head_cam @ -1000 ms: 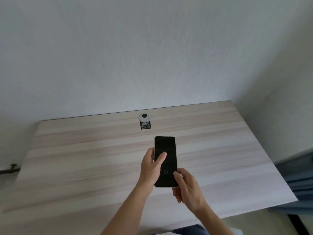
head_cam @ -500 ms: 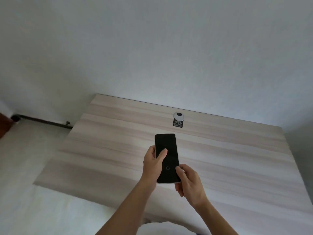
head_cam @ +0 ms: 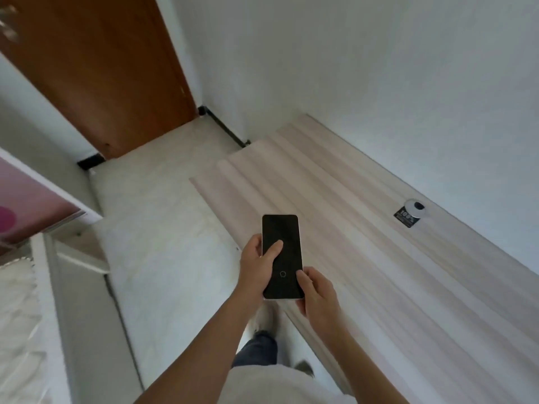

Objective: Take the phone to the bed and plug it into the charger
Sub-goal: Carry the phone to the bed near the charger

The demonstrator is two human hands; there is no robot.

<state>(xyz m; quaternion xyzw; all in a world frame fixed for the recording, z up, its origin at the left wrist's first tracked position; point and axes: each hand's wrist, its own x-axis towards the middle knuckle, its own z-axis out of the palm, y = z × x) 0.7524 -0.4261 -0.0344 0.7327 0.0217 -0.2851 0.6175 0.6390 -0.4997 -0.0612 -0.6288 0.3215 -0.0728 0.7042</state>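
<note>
A black-screened phone [head_cam: 287, 237] with a pale edge is held upright in front of me, over the left end of the desk. My left hand [head_cam: 256, 269] grips its left side, thumb resting on the dark screen. My right hand [head_cam: 316, 298] holds the lower right corner with the thumb on the glass near a small ring icon. A white bed [head_cam: 17, 316] with rumpled bedding shows at the far left edge. No charger or cable is visible.
The light wood desk [head_cam: 379, 272] runs along the white wall at right, with a round cable hole and black sticker [head_cam: 411, 214]. A brown door [head_cam: 110, 71] stands at the back left. Pale floor [head_cam: 163, 243] lies between desk and bed frame [head_cam: 58, 287].
The view has swung left: the desk slid to the right, and the door, floor and bed came into sight. Both hands keep the same hold on the phone.
</note>
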